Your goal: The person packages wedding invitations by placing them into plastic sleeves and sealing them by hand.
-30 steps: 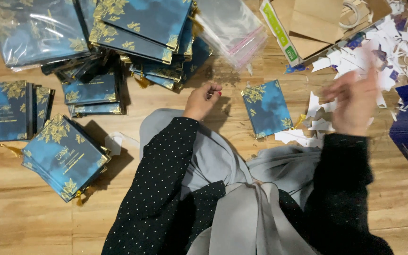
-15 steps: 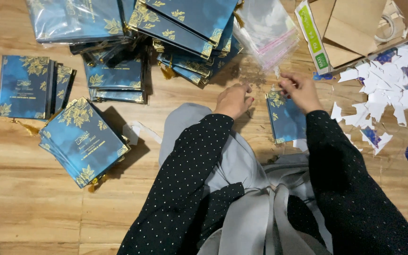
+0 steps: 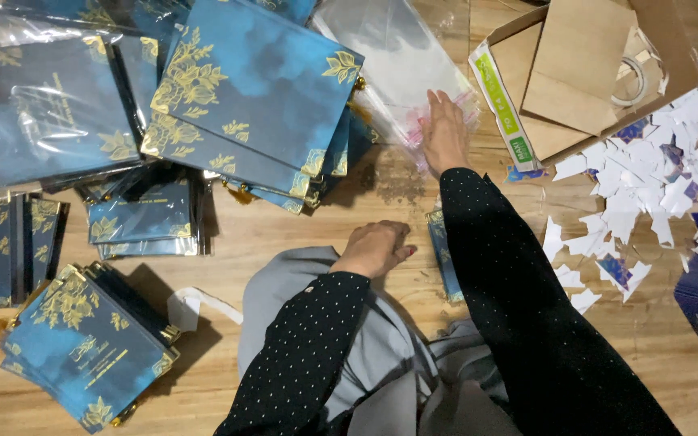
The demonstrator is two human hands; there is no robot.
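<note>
White paper scraps (image 3: 648,173) are lying scattered toward the wooden floor's (image 3: 300,234) right edge, an open cardboard box (image 3: 583,64) is sitting at its top right corner.

1 head-worn view, steeply downward and close over the wooden floor (image 3: 300,234), lap nearest.

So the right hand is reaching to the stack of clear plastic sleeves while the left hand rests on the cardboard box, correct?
Not quite. In the head view the left hand rests on the wooden floor near the lap, not the cardboard box. The right hand does reach the clear plastic sleeves.
</note>
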